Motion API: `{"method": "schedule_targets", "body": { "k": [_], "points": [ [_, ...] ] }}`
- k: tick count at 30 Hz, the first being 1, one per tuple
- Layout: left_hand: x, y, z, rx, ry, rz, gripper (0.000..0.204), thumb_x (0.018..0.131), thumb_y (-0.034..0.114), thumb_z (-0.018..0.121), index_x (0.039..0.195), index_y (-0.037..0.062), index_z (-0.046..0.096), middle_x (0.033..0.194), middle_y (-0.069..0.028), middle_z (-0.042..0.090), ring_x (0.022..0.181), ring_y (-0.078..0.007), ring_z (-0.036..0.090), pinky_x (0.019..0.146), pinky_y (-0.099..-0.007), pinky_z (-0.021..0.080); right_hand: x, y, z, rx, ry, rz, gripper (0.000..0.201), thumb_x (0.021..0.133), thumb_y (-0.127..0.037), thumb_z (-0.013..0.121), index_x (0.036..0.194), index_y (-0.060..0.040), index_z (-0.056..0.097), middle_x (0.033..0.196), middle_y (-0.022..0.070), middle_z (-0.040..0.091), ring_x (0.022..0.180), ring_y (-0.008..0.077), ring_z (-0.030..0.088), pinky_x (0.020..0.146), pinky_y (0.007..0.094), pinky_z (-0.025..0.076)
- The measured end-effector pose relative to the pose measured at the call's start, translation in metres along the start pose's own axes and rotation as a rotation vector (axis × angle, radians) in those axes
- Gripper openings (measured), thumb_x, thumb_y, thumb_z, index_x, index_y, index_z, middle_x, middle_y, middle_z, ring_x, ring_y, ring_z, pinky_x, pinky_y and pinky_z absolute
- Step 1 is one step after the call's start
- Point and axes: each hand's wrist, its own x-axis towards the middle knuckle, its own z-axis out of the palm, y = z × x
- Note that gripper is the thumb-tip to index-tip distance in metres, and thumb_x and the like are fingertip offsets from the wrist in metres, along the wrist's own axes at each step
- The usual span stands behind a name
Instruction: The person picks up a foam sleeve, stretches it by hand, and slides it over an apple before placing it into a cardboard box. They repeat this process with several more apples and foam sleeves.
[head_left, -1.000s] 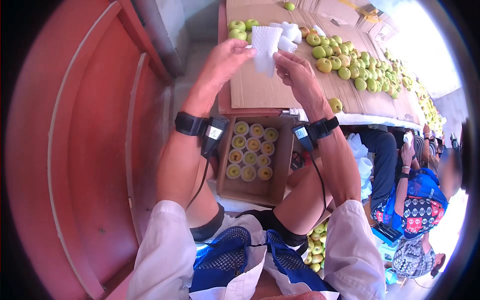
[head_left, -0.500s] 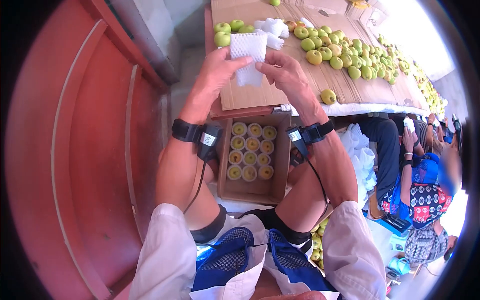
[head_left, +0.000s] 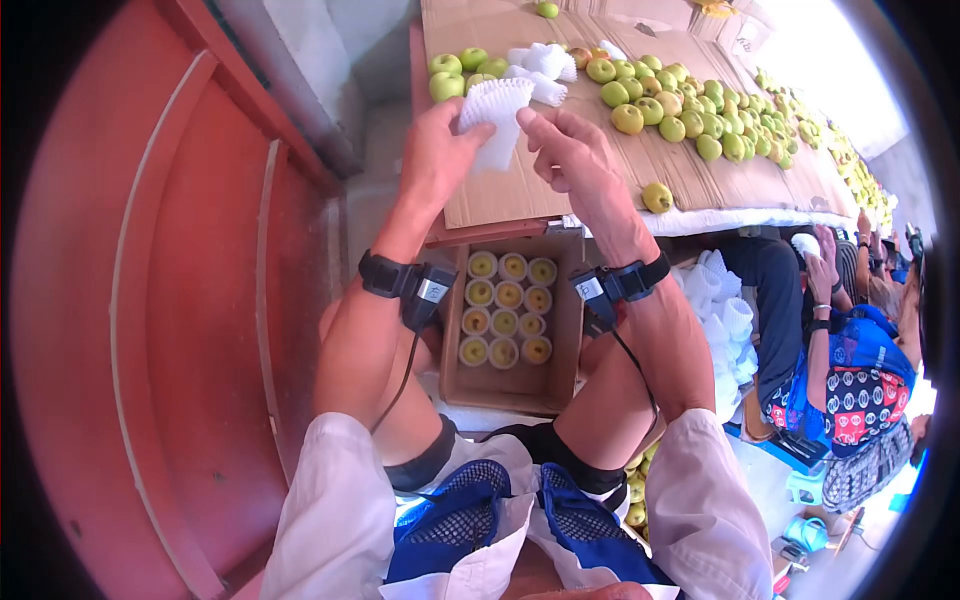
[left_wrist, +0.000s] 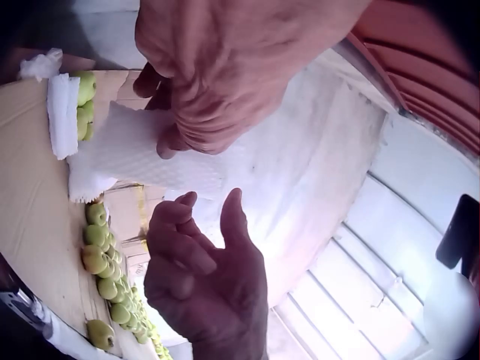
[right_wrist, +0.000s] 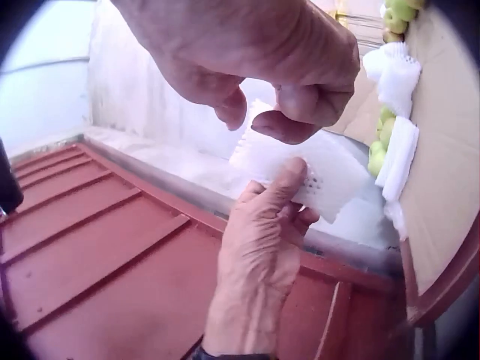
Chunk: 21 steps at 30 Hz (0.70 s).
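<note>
A white foam net sleeve hangs flattened above the near end of the cardboard-covered table. My left hand pinches its side, thumb across the mesh. Beside the sleeve's other edge is my right hand, fingers loosely bent, thumb and forefinger apart, with nothing between them. Below both hands, a cardboard box contains rows of apples in foam sleeves.
Green apples and more white sleeves lie beyond my hands. A long pile of apples runs right; one apple sits near the edge. Loose sleeves are heaped at right, beside another person. A red panel stands left.
My right hand has let go of the sleeve and moved slightly away from it. The sleeve now tilts in my left hand. The view has shifted a little.
</note>
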Motion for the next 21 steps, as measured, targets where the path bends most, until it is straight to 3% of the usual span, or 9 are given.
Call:
{"method": "schedule_targets", "body": {
  "k": [3, 7, 10, 18, 21],
  "points": [
    [-0.004, 0.001, 0.002, 0.210, 0.071, 0.228, 0.022, 0.087, 0.008, 0.076, 0.108, 0.0020, 0.071, 0.094, -0.0066, 0.070, 0.084, -0.0203, 0.067, 0.076, -0.0336, 0.053, 0.000, -0.001, 0.001, 0.294, -0.048, 0.141, 0.049, 0.091, -0.044, 0.073, 0.109, -0.0002, 0.064, 0.089, 0.0038, 0.060, 0.059, 0.0086, 0.050, 0.049, 0.0225, 0.032],
    [-0.006, -0.001, 0.003, 0.297, 0.117, 0.436, 0.020, 0.086, 0.004, 0.074, 0.105, 0.0065, 0.071, 0.095, -0.0086, 0.067, 0.084, -0.0288, 0.067, 0.077, -0.0358, 0.053, 0.011, 0.012, -0.001, 0.380, -0.084, 0.226, 0.039, 0.097, -0.037, 0.065, 0.113, -0.0018, 0.062, 0.094, 0.0058, 0.061, 0.062, 0.0110, 0.055, 0.047, 0.0212, 0.031],
    [-0.008, 0.002, 0.000, 0.489, 0.182, 0.669, 0.023, 0.083, -0.001, 0.071, 0.104, 0.0085, 0.071, 0.098, -0.0082, 0.066, 0.088, -0.0303, 0.065, 0.078, -0.0385, 0.053, 0.012, 0.014, -0.001, 0.483, -0.107, 0.247, 0.031, 0.100, -0.029, 0.059, 0.115, -0.0028, 0.060, 0.095, 0.0065, 0.062, 0.064, 0.0132, 0.058, 0.045, 0.0209, 0.032],
    [-0.010, 0.010, 0.000, 0.529, 0.179, 0.798, 0.033, 0.073, -0.008, 0.070, 0.101, 0.0097, 0.072, 0.100, -0.0050, 0.067, 0.090, -0.0289, 0.064, 0.080, -0.0395, 0.051, 0.015, 0.016, -0.015, 0.573, -0.197, 0.153, 0.027, 0.099, -0.022, 0.055, 0.115, -0.0007, 0.058, 0.098, 0.0074, 0.065, 0.070, 0.0150, 0.062, 0.048, 0.0208, 0.036],
    [-0.013, 0.010, 0.001, 0.524, 0.134, 0.763, 0.037, 0.075, -0.007, 0.071, 0.107, 0.0100, 0.070, 0.106, -0.0059, 0.068, 0.095, -0.0301, 0.064, 0.084, -0.0403, 0.052, 0.006, 0.015, -0.004, 0.397, -0.070, 0.131, 0.028, 0.098, -0.020, 0.057, 0.114, 0.0018, 0.061, 0.099, 0.0081, 0.067, 0.074, 0.0141, 0.063, 0.052, 0.0225, 0.039]
  ]
}}
